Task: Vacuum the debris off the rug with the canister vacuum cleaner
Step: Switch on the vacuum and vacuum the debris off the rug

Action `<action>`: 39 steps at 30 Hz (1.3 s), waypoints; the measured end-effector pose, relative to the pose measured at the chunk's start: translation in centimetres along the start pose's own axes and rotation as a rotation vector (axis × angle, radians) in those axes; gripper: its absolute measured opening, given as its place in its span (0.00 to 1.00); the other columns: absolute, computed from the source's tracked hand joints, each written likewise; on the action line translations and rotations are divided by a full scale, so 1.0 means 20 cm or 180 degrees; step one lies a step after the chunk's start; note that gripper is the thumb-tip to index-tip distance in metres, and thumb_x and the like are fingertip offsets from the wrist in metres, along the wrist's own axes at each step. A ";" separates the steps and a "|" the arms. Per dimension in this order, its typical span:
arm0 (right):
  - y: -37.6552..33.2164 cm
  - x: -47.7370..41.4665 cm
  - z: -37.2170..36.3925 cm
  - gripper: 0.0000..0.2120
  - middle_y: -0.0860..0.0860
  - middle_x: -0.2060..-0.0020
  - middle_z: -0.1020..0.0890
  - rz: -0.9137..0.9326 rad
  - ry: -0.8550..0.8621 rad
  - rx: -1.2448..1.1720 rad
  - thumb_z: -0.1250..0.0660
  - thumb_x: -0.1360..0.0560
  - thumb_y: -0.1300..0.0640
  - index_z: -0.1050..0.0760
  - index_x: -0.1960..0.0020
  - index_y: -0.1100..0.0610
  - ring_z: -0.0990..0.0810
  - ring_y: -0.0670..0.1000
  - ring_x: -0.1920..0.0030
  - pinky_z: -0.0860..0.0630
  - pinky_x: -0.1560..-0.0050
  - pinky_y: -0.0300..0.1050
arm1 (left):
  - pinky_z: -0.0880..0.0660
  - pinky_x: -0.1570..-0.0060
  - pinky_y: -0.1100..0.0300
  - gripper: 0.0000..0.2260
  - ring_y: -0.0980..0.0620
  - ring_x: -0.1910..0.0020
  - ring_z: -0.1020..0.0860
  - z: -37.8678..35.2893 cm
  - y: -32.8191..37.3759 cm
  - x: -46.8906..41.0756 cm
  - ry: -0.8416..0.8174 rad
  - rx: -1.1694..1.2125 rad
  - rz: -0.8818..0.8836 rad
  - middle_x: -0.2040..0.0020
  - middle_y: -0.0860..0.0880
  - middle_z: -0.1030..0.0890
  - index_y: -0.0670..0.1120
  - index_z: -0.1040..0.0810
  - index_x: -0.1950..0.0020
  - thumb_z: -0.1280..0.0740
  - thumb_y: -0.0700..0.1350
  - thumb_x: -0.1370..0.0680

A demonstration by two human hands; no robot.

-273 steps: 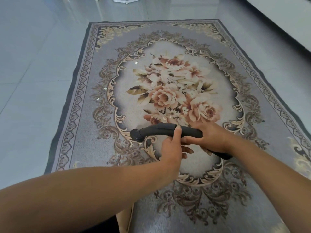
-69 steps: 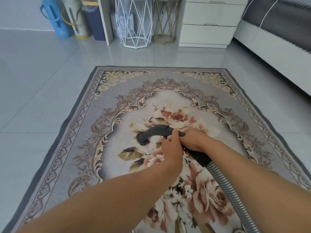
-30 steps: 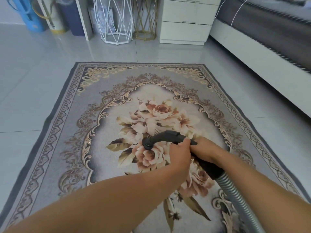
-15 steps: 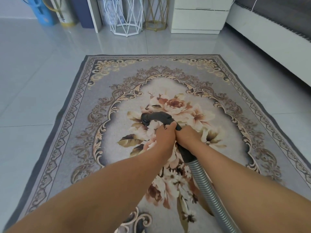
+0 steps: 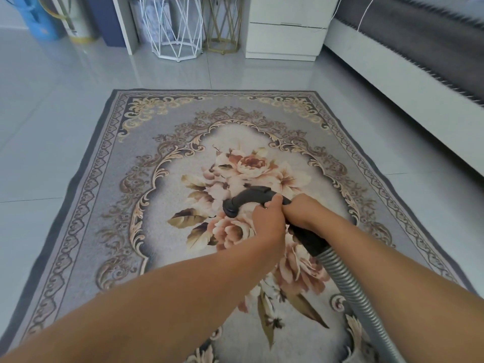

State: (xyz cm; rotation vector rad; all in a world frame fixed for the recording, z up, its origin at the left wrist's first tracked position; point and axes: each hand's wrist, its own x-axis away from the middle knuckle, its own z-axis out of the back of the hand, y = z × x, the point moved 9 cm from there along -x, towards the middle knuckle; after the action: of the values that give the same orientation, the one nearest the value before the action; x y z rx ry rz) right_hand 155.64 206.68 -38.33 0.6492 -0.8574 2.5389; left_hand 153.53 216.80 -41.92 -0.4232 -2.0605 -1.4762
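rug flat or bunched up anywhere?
Flat. The rug lies spread on the floor, its visible edges straight, no folds; the near end is hidden by arms.

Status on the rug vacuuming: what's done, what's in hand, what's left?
Done: no loose debris shows on the visible part of the rug. In hand: the left hand and right hand both grip the black vacuum handle, with the grey hose trailing toward the person. Left: the nozzle is out of view, and the near strip under the arms can't be checked.
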 end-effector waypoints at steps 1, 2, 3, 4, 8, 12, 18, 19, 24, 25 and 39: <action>0.01 0.03 0.00 0.22 0.59 0.60 0.17 0.0008 -0.0012 0.0035 0.35 0.26 0.42 0.22 0.54 0.62 0.18 0.59 0.61 0.18 0.52 0.55 | 0.27 0.59 0.56 0.16 0.46 0.57 0.23 0.00 -0.01 0.02 -0.0003 -0.0026 -0.0003 0.52 0.42 0.21 0.38 0.27 0.40 0.36 0.48 0.22; 0.04 0.07 0.00 0.21 0.59 0.60 0.17 0.0018 -0.0024 0.0077 0.35 0.25 0.42 0.23 0.54 0.62 0.18 0.59 0.61 0.18 0.52 0.54 | 0.29 0.60 0.57 0.18 0.45 0.56 0.23 0.00 -0.04 0.05 -0.0048 -0.0061 0.0027 0.53 0.41 0.21 0.37 0.27 0.38 0.36 0.48 0.22; 0.06 0.09 0.00 0.20 0.59 0.59 0.17 0.0026 -0.0048 0.0130 0.35 0.25 0.43 0.23 0.55 0.61 0.18 0.59 0.61 0.19 0.54 0.52 | 0.30 0.59 0.57 0.19 0.44 0.54 0.22 0.00 -0.06 0.07 -0.0079 -0.0097 0.0047 0.51 0.40 0.21 0.37 0.27 0.37 0.36 0.48 0.22; 0.08 0.12 -0.01 0.19 0.59 0.59 0.17 0.0035 -0.0051 0.0176 0.35 0.25 0.43 0.23 0.56 0.61 0.17 0.58 0.60 0.19 0.55 0.50 | 0.30 0.58 0.57 0.20 0.42 0.52 0.22 0.01 -0.09 0.10 -0.0098 -0.0168 0.0065 0.47 0.38 0.21 0.38 0.27 0.36 0.36 0.49 0.22; 0.18 0.22 -0.06 0.19 0.56 0.62 0.17 0.0033 -0.0052 0.0320 0.37 0.24 0.42 0.25 0.58 0.59 0.18 0.56 0.63 0.23 0.61 0.46 | 0.30 0.64 0.59 0.19 0.46 0.56 0.24 0.05 -0.19 0.18 -0.0125 -0.0260 0.0112 0.53 0.41 0.23 0.39 0.27 0.37 0.35 0.50 0.23; 0.29 0.32 -0.08 0.19 0.53 0.66 0.20 0.0032 -0.0044 0.0395 0.37 0.24 0.42 0.27 0.62 0.57 0.23 0.53 0.68 0.28 0.68 0.42 | 0.31 0.69 0.61 0.15 0.52 0.66 0.27 0.05 -0.30 0.29 -0.0197 -0.0347 0.0166 0.59 0.45 0.24 0.39 0.26 0.41 0.36 0.48 0.21; 0.48 0.47 -0.09 0.18 0.55 0.73 0.19 -0.0021 -0.0190 0.0007 0.38 0.22 0.48 0.24 0.61 0.61 0.22 0.53 0.76 0.23 0.71 0.43 | 0.25 0.59 0.55 0.23 0.47 0.57 0.23 -0.04 -0.49 0.42 -0.0165 -0.0323 0.0219 0.50 0.43 0.20 0.42 0.31 0.34 0.39 0.55 0.23; 0.51 0.50 -0.08 0.17 0.53 0.76 0.20 -0.0031 -0.0226 -0.0060 0.38 0.21 0.50 0.24 0.62 0.61 0.23 0.52 0.78 0.25 0.74 0.41 | 0.25 0.60 0.55 0.25 0.46 0.57 0.23 -0.05 -0.53 0.44 -0.0165 -0.0335 0.0196 0.50 0.42 0.20 0.41 0.31 0.34 0.39 0.56 0.24; 0.77 0.61 -0.02 0.19 0.52 0.78 0.21 0.0006 -0.0286 -0.0080 0.39 0.21 0.49 0.24 0.63 0.61 0.25 0.50 0.81 0.29 0.76 0.37 | 0.23 0.45 0.51 0.30 0.42 0.44 0.21 -0.18 -0.83 0.49 -0.0054 -0.0567 0.0227 0.40 0.42 0.21 0.51 0.31 0.34 0.38 0.65 0.31; 0.82 0.62 -0.01 0.20 0.53 0.77 0.21 0.0008 -0.0284 -0.0087 0.39 0.21 0.48 0.23 0.63 0.61 0.25 0.50 0.80 0.28 0.74 0.39 | 0.24 0.51 0.56 0.24 0.46 0.52 0.21 -0.21 -0.82 0.56 -0.0177 -0.0467 0.0236 0.47 0.43 0.20 0.47 0.31 0.35 0.38 0.60 0.26; 1.00 0.65 0.01 0.24 0.53 0.72 0.19 0.0175 0.0523 0.0234 0.40 0.27 0.37 0.22 0.62 0.57 0.20 0.54 0.72 0.26 0.70 0.46 | 0.27 0.68 0.61 0.06 0.52 0.67 0.26 -0.27 -0.82 0.69 -0.0625 -0.0529 0.0090 0.61 0.47 0.24 0.49 0.28 0.44 0.39 0.49 0.18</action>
State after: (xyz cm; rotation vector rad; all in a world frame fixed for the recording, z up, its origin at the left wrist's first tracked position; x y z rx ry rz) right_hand 135.29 194.42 -40.60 0.4364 -0.7379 2.6402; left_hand 134.94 205.30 -44.70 -0.6848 -2.0767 -1.6526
